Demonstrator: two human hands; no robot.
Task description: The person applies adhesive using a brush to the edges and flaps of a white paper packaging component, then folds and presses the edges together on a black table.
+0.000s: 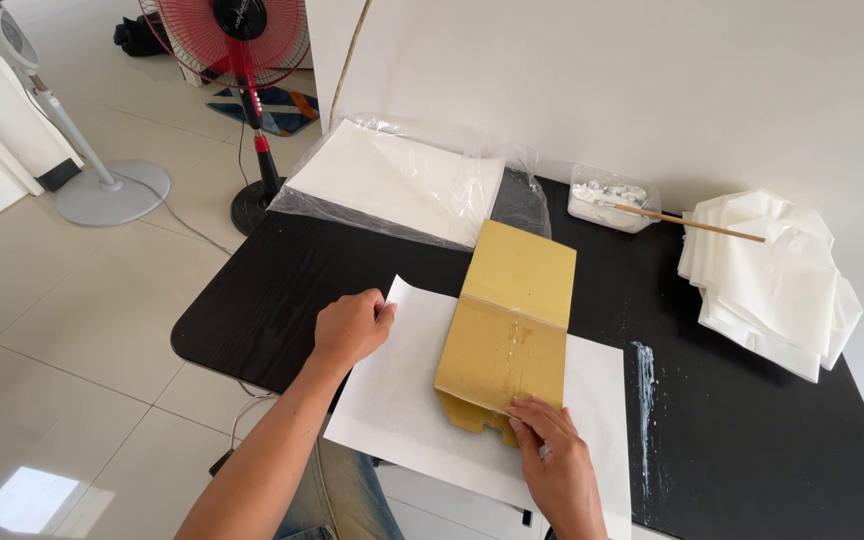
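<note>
A flattened yellow-brown cardboard box [508,320] lies on a white paper sheet [402,390] on the black table [272,290]. My left hand [352,326] rests curled on the sheet's left edge and pinches that edge. My right hand [555,462] presses its fingers on the near right corner of the cardboard box, where a flap sticks out underneath.
A plastic bag of white paper sheets [397,180] lies at the table's far left. A clear tub of white paste [607,198] with a wooden stick [697,224] stands by the wall. Folded white papers [777,275] pile at right. A paste smear [642,400] streaks the table. Two fans [242,40] stand on the floor.
</note>
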